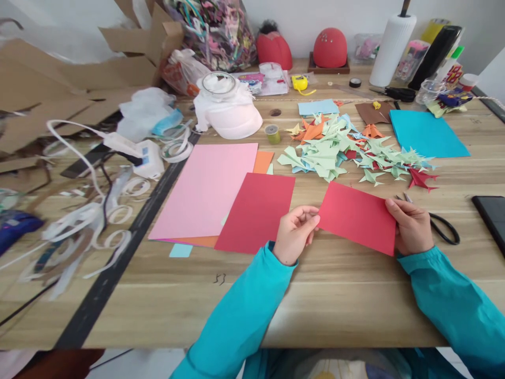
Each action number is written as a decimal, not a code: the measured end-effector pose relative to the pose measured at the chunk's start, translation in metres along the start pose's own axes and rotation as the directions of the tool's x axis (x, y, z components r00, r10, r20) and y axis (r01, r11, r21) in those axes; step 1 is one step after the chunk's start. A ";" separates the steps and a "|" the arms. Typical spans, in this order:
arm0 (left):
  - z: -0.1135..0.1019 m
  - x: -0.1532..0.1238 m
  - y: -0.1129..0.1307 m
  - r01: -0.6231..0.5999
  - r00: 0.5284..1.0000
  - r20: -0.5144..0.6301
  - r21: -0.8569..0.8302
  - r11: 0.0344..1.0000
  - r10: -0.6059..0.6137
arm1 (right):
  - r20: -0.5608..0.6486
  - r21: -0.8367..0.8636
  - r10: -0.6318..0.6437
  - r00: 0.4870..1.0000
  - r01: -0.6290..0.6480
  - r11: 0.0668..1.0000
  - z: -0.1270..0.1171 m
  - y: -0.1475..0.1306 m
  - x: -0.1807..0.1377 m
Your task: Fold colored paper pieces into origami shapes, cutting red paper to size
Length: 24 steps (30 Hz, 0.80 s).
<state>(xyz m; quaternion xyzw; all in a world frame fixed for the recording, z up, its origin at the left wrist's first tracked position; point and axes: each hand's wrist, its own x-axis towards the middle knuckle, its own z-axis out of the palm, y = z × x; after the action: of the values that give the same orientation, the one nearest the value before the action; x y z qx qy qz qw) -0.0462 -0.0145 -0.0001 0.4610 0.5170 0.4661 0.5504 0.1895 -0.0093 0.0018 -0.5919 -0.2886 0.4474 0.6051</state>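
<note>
A rectangular sheet of red paper is stretched between my two hands, tilted a little above the table. My left hand pinches its left edge between thumb and fingers. At the opposite edge, my right hand grips it with the thumb on top. Beside my left hand lies a second, larger red sheet, partly over a pink sheet and some orange paper. Scissors with black handles rest by my right hand, their blades partly hidden behind it.
Beyond my hands is a heap of folded paper shapes, mostly pale green. A blue sheet lies to its right, and a phone at the right edge. Cables and tape rolls clutter the left, near an open cardboard box.
</note>
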 end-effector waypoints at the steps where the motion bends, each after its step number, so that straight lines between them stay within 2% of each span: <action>1: -0.001 0.000 0.000 -0.094 0.994 -0.052 0.075 0.993 0.098 | 0.011 -0.035 -0.043 0.999 0.044 0.998 -0.002 0.002 0.000; 2: -0.001 -0.001 0.001 -0.210 0.969 -0.096 0.170 0.963 0.228 | 0.035 -0.082 -0.089 0.995 0.092 0.992 -0.004 0.003 0.000; 3: -0.002 -0.001 0.002 -0.326 0.924 -0.111 0.273 0.905 0.366 | 0.078 -0.136 -0.130 0.988 0.139 0.981 -0.006 0.004 -0.001; 4: -0.002 -0.002 0.004 -0.428 0.869 -0.085 0.366 0.826 0.487 | 0.146 -0.188 -0.159 0.977 0.185 0.965 -0.007 0.005 -0.004; 6: -0.001 -0.005 0.007 -0.577 0.775 0.075 0.490 0.654 0.628 | 0.326 -0.271 -0.171 0.930 0.265 0.925 -0.007 0.003 -0.011; 9: 0.003 -0.010 0.009 -0.715 0.666 0.371 0.566 0.411 0.647 | 0.575 -0.322 -0.158 0.803 0.400 0.858 -0.003 -0.002 -0.025; 12: 0.007 -0.013 0.008 -0.784 0.583 0.554 0.576 0.231 0.594 | 0.700 -0.306 -0.209 0.683 0.552 0.776 0.003 -0.006 -0.033; 14: 0.009 -0.014 0.006 -0.801 0.564 0.600 0.564 0.200 0.567 | 0.721 -0.287 -0.252 0.645 0.609 0.740 0.006 -0.006 -0.035; 16: 0.011 -0.014 0.005 -0.805 0.566 0.614 0.555 0.209 0.550 | 0.731 -0.274 -0.262 0.630 0.623 0.733 0.007 -0.004 -0.035; 20: 0.013 -0.015 0.004 -0.809 0.574 0.634 0.534 0.243 0.517 | 0.746 -0.274 -0.240 0.621 0.615 0.740 0.008 0.001 -0.036; 24: 0.012 -0.015 0.005 -0.790 0.603 0.621 0.551 0.269 0.500 | 0.738 -0.265 -0.248 0.627 0.608 0.748 0.008 0.001 -0.037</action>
<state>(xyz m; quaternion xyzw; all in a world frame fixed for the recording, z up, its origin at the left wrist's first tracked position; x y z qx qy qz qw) -0.0345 -0.0285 0.0077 0.8925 0.3271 0.2874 0.1177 0.1663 -0.0388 0.0081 -0.4364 -0.7242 0.3734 0.3815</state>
